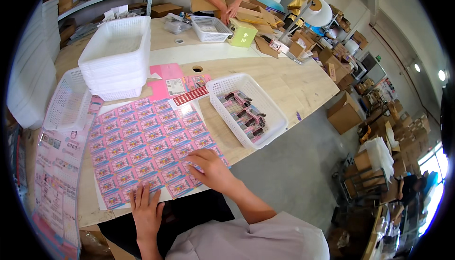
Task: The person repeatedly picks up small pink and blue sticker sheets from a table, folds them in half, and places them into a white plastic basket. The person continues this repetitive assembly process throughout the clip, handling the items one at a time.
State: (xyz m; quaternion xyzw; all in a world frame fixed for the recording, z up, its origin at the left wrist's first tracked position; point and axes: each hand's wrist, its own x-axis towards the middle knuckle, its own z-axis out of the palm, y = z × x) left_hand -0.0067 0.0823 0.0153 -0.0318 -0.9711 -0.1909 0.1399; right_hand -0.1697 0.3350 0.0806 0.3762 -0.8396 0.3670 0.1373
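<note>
A large pink sheet (142, 136) printed with rows of small repeated labels lies on the wooden table in front of me. My left hand (146, 210) rests flat on its near edge, fingers spread. Over the sheet's right side is my right hand (210, 169), its fingers bent and a gap showing between them and the thumb; nothing shows in it. Beyond that hand, a white perforated basket (277, 123) holds several dark and pink items (251, 117) whose kind I cannot make out. A red strip (190, 96) with pale labels touches the sheet's far edge.
Stacked white baskets (116, 46) stand at the far left, beside another white basket (68, 101). Printed pink sheets (54, 179) cover the table's left side. Across the table, a co-worker's hands (230, 11) are near cardboard, a small basket (208, 34) and a green box (242, 33).
</note>
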